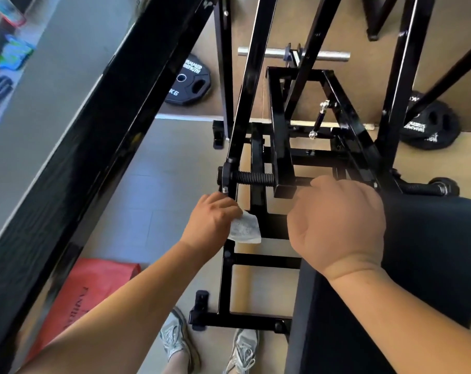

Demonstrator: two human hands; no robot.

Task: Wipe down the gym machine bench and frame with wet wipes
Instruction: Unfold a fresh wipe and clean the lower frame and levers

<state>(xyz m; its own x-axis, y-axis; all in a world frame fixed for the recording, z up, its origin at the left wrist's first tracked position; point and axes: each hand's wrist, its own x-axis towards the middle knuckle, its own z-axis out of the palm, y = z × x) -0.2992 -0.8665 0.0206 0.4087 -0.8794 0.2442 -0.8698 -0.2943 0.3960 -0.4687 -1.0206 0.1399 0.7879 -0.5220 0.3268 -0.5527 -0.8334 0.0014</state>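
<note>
Stands over the black gym machine frame (257, 201), looking down past grey shoes (175, 336) on the tiled floor. Pinches a crumpled wet wipe (245, 229) in the left hand (211, 220), fingers curled round it, and holds it against an upright frame tube just below the pivot bolt and the threaded rod (255, 178). Reaches forward with the right hand (336, 222), knuckles up, fingers bent over toward a cross-member. Cannot tell whether it is grasping the bar or only leaning there, with the fingertips hidden behind the knuckles. Keeps the black bench pad (431, 252) at the right, partly under the right forearm.

Appears to be working on the frame, with many tubes and the pad likely not yet wiped.

Could snag or shred the wipe on the rod's threads by dragging upward across them. Could pick up grease there and smear it onto painted tubes or, later, the pad. Risks a pinched finger near the pivot, given any shift of the linkage under the leaning right hand. Might skip the hidden back faces of the tubes by wiping only the near side. Could knock the head on the large black beam (94, 130) close by on the left when straightening. Could also trip on the red bag (88, 290) beside the left foot.
</note>
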